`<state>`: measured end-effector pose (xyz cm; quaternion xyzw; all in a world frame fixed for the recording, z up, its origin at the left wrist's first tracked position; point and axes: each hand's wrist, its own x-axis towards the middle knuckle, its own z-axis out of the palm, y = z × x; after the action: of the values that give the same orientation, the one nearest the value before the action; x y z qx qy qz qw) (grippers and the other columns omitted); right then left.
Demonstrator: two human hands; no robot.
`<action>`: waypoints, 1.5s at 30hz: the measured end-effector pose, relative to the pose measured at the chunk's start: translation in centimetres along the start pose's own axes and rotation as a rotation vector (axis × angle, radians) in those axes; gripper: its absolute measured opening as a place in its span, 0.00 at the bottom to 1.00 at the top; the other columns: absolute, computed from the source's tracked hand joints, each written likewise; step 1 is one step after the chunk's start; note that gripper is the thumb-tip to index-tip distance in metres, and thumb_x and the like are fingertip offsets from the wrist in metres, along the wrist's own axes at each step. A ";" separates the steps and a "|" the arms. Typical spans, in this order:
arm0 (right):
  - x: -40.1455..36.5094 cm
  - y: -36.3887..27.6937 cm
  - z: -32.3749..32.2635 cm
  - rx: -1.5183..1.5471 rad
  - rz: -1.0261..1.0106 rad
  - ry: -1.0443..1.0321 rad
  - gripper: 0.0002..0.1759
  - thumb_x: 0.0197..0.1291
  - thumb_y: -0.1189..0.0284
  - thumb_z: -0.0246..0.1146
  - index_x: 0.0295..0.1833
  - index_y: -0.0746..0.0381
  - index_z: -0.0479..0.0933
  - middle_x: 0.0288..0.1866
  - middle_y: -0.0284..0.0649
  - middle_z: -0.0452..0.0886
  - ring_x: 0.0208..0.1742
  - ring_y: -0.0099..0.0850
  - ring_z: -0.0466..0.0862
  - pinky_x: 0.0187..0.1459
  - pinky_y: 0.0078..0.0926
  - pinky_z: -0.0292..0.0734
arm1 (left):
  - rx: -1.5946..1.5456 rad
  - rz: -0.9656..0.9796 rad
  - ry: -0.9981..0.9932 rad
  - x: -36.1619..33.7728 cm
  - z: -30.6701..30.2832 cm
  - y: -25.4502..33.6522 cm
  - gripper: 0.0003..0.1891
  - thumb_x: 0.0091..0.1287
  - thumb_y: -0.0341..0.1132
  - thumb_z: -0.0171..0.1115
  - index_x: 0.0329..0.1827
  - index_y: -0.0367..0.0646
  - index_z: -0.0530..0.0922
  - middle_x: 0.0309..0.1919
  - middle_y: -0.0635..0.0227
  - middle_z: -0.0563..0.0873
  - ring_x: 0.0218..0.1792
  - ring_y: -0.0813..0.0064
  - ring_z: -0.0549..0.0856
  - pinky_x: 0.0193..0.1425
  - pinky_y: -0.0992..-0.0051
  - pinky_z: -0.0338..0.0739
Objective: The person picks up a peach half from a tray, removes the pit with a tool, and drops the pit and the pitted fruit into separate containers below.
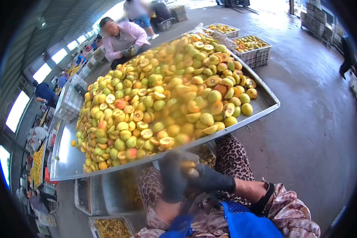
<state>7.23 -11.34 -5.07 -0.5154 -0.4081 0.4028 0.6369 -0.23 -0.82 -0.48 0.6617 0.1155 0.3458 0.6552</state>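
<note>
Both my hands wear dark gloves and meet above my lap, just below the near edge of a metal tray table (226, 131). My left hand (173, 175) is smeared by motion but looks closed around a yellow peach (187, 164), only partly visible. Against it, from the right, presses my right hand (212, 179) with its fingers curled. Whatever the right fingers grip is hidden. On the tray lies a big heap of yellow-green peaches (158, 104), some whole, many cut in half with stones showing.
Across the tray sits a person in a pink jacket (135, 33), gloved hands together. Crates of fruit (250, 56) stand at the far right corner. Below the tray are a white tub (111, 190) and a crate of yellow-brown pieces (111, 227). Stacked crates (70, 97) stand left.
</note>
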 end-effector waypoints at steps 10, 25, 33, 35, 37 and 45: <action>1.9 2.6 0.0 -0.253 -0.388 -0.344 0.20 0.66 0.65 0.69 0.60 0.62 0.81 0.52 0.47 0.87 0.50 0.38 0.87 0.54 0.35 0.82 | -0.495 -0.183 -0.215 -0.3 -2.2 1.1 0.27 0.79 0.54 0.59 0.25 0.43 0.75 0.24 0.63 0.79 0.29 0.63 0.83 0.33 0.66 0.81; 9.9 -2.7 -25.3 -0.794 -0.225 0.108 0.12 0.50 0.70 0.76 0.41 0.59 0.84 0.32 0.46 0.85 0.33 0.43 0.87 0.39 0.38 0.82 | 1.215 -0.011 0.312 6.6 -27.5 -2.1 0.17 0.78 0.39 0.59 0.57 0.35 0.86 0.77 0.51 0.73 0.81 0.51 0.65 0.82 0.57 0.61; 23.0 -5.0 -53.3 -1.192 -0.172 0.662 0.15 0.56 0.67 0.68 0.48 0.62 0.84 0.37 0.52 0.86 0.42 0.50 0.87 0.45 0.44 0.82 | 1.323 0.419 -0.287 37.0 -15.9 -6.5 0.31 0.72 0.40 0.65 0.78 0.42 0.71 0.80 0.47 0.67 0.82 0.45 0.62 0.85 0.53 0.56; 27.3 -4.7 -56.9 -1.122 -0.080 0.794 0.17 0.58 0.65 0.66 0.49 0.62 0.83 0.40 0.55 0.86 0.43 0.52 0.87 0.47 0.45 0.81 | 1.201 0.551 -0.446 45.9 -10.1 -11.2 0.32 0.74 0.42 0.64 0.79 0.41 0.69 0.81 0.48 0.66 0.83 0.49 0.61 0.85 0.56 0.55; 31.7 -4.7 -58.4 -1.108 -0.019 0.863 0.20 0.58 0.62 0.66 0.51 0.63 0.83 0.43 0.57 0.87 0.44 0.53 0.87 0.49 0.45 0.80 | 1.172 0.680 -0.486 54.1 -4.0 -17.1 0.34 0.76 0.50 0.62 0.79 0.41 0.68 0.81 0.47 0.65 0.82 0.48 0.62 0.85 0.56 0.56; 41.5 1.9 -62.2 -0.756 -0.067 0.586 0.23 0.50 0.62 0.79 0.49 0.64 0.87 0.42 0.42 0.89 0.43 0.31 0.86 0.47 0.34 0.81 | 1.651 0.398 -0.754 62.3 11.7 -23.6 0.29 0.79 0.63 0.47 0.65 0.54 0.85 0.61 0.62 0.87 0.65 0.45 0.78 0.79 0.51 0.57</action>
<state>79.47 7.31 -11.00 -0.7893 -0.3458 0.0431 0.5056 59.73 30.46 -2.62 0.9946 -0.0113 0.0222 -0.1008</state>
